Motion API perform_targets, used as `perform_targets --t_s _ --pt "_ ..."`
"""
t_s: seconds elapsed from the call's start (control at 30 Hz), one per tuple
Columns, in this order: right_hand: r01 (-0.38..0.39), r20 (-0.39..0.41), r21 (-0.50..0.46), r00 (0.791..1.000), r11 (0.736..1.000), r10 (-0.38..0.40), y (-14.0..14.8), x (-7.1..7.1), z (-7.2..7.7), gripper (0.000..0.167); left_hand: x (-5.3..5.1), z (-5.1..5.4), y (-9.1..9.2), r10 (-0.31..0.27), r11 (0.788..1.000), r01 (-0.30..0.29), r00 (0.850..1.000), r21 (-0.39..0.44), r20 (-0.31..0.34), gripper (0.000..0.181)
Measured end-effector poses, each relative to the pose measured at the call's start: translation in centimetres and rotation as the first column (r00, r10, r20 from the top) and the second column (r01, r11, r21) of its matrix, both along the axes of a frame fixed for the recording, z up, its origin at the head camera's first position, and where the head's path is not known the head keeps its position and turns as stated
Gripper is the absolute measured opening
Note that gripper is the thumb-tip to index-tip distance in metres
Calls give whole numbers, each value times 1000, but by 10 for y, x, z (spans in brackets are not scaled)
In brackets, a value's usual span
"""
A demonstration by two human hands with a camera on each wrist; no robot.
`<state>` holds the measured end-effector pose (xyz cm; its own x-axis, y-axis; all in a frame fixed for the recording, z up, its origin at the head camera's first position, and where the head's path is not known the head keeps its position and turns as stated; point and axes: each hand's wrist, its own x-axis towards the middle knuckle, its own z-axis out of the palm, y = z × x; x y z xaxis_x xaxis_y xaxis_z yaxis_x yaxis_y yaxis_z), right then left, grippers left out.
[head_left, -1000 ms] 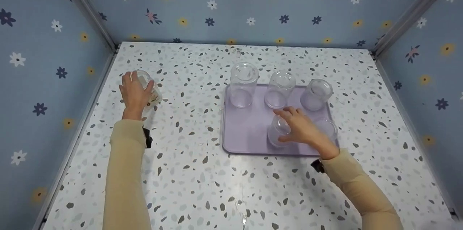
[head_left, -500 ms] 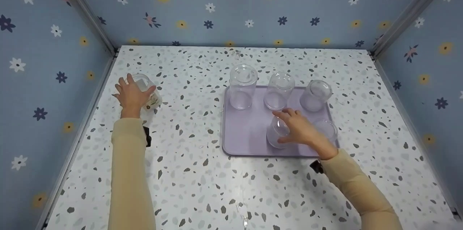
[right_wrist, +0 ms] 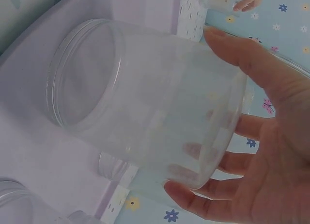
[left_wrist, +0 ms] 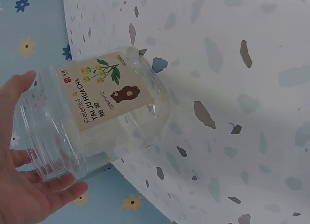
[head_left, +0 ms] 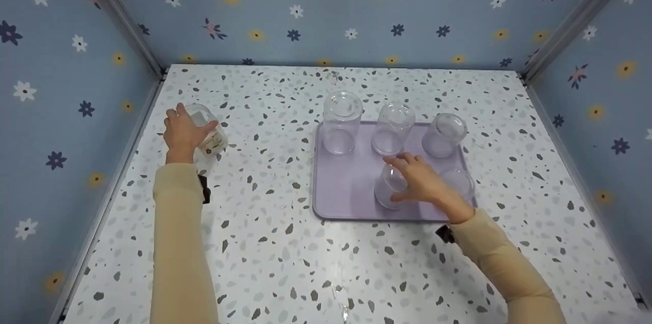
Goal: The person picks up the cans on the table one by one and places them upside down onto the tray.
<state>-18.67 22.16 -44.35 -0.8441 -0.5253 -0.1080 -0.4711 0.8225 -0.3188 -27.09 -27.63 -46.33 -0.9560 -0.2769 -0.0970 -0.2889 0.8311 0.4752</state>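
Observation:
At the far left of the table stands a clear plastic jar (left_wrist: 111,98) with a printed flower-and-bear label, its mouth up. My left hand (head_left: 184,133) lies around that mouth with fingers loosely bent; in the left wrist view thumb and fingers are at opposite sides of the rim. On the purple tray (head_left: 336,191), my right hand (head_left: 420,181) holds an unlabelled clear jar (right_wrist: 145,98), which rests upside down. Its thumb is on the near side and the fingers curl round the raised base; some fingertips show through the plastic.
Several more upturned clear jars occupy the tray: a tall one (head_left: 342,123) at back left, a medium one (head_left: 393,128) behind my right hand, a short one (head_left: 445,133) at back right and another (head_left: 458,184) partly behind my right wrist. Flower-patterned walls (head_left: 326,13) enclose the speckled table (head_left: 265,242).
My left hand's fingers spread from the labelled jar's mouth and then bent slightly, with the hand shifting a little left while the jar stayed put. The right hand has kept its hold without visible movement.

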Motion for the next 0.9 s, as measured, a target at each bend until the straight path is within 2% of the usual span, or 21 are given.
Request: perform_targets --t_s 0.33,0.63,0.9 --pt "-21 17 -6 1000 1000 21 -1 1 0 90 1 3 1 -2 1000 2 1000 -22 12 96" --pt "-1 11 -24 1000 1000 1 -4 1 4 93 4 8 4 -30 997 28 999 -65 -25 91" --pt "-17 -65 -50 998 999 14 -6 3 8 88 15 7 10 -41 998 39 998 -44 -39 91"
